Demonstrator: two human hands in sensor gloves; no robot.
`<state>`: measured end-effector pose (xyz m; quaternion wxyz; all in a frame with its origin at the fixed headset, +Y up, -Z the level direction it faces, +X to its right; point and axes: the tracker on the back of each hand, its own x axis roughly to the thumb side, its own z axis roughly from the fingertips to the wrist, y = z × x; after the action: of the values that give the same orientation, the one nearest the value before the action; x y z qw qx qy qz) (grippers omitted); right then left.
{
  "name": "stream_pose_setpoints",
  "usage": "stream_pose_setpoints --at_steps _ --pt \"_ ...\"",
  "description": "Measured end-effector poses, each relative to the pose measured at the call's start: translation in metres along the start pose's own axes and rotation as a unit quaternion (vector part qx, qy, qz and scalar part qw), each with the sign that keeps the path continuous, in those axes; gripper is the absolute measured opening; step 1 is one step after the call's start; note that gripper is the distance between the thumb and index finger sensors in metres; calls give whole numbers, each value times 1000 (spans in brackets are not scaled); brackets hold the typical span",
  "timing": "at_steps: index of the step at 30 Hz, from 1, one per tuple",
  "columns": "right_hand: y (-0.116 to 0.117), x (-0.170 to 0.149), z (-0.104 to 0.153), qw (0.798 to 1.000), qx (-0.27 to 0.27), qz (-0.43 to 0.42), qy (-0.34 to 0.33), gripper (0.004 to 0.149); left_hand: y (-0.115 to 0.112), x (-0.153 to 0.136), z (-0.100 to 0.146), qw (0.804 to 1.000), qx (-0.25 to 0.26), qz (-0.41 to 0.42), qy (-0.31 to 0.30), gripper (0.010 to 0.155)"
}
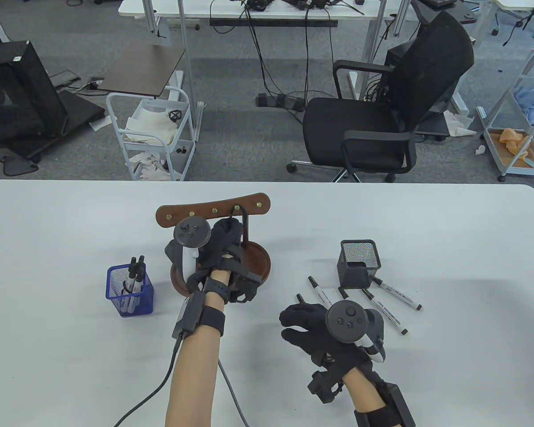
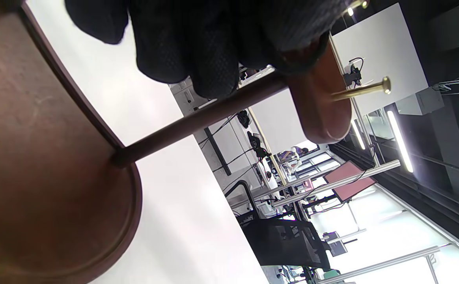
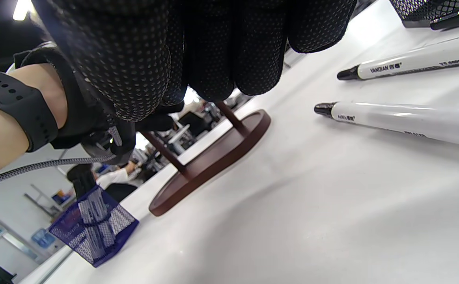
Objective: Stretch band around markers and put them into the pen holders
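A wooden stand (image 1: 213, 211) with brass pegs (image 2: 361, 90) on its crossbar rises from a round base (image 2: 36, 157) at mid-table. My left hand (image 1: 224, 235) reaches up to the crossbar, fingers (image 2: 198, 47) bunched beside the post; no band shows, and what they hold is hidden. My right hand (image 1: 300, 324) hovers low over the table with fingers (image 3: 213, 47) relaxed and empty. Several loose white markers (image 1: 321, 291) (image 3: 403, 120) lie just right of it. The blue mesh holder (image 1: 133, 302) (image 3: 95, 232) holds a bundle of markers (image 1: 133, 275). The black mesh holder (image 1: 359, 262) looks empty.
One marker (image 1: 398, 293) leans against the black holder's foot, another (image 1: 382, 311) lies in front of it. A cable (image 1: 160, 387) trails from my left forearm over the table's near edge. A black office chair (image 1: 382, 120) stands beyond the far edge.
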<state>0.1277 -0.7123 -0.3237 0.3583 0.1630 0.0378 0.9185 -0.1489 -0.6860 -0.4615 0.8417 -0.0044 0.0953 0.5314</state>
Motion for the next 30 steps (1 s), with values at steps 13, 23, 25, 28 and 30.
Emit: stream_pose_setpoints --at_steps 13,23,25,28,30 --pt "0 1 0 1000 3 2 2 43 16 18 17 999 -18 -18 -44 46" --pt "0 1 0 1000 2 -2 4 43 17 14 55 989 -84 -70 -101 45" --pt "0 1 0 1000 2 -5 4 42 15 12 65 984 -102 -87 -115 45" --pt "-1 1 0 1000 1 -14 5 45 8 7 84 975 -136 -116 -134 44" --pt "-1 0 0 1000 0 -21 5 47 4 3 92 971 -148 -125 -138 44"
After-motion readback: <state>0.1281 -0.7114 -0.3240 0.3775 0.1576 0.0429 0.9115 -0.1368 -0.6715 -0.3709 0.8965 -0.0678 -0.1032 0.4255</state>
